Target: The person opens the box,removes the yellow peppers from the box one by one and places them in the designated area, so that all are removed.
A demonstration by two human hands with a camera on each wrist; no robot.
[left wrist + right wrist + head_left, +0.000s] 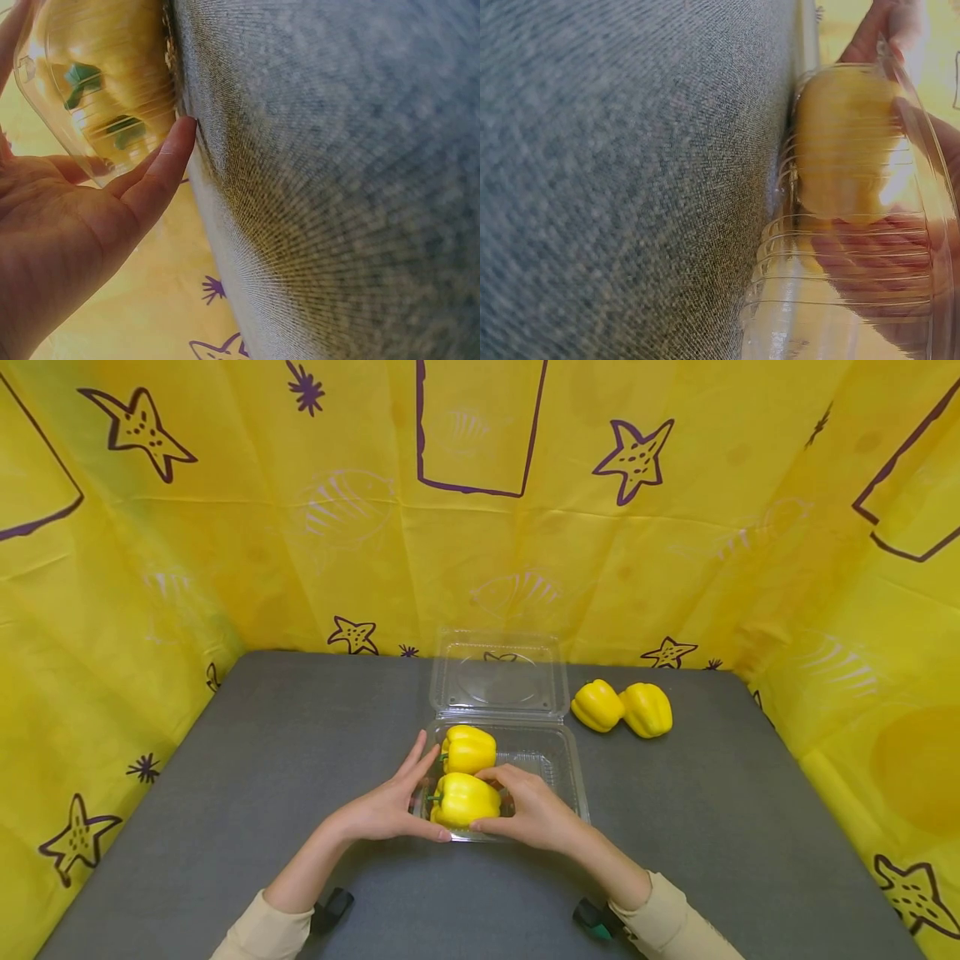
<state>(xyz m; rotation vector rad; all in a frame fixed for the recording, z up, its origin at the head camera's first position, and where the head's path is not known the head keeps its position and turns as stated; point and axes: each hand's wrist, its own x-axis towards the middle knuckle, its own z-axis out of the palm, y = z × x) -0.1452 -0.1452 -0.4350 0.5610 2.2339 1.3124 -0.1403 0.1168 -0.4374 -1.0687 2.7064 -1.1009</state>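
A clear plastic clamshell container stands on the table with its lid folded back. Inside, on its left side, two yellow bell peppers lie one behind the other, green stems to the left. My right hand reaches in and holds the front pepper between thumb and fingers; the rear pepper lies just behind it. My left hand spreads along the container's left side, fingers extended, thumb by the front rim. In the right wrist view, the pepper and right fingers show through the ribbed clear wall.
Two more yellow bell peppers, a left one and a right one, lie side by side right of the lid. The grey table is enclosed by a yellow printed cloth at the back and sides.
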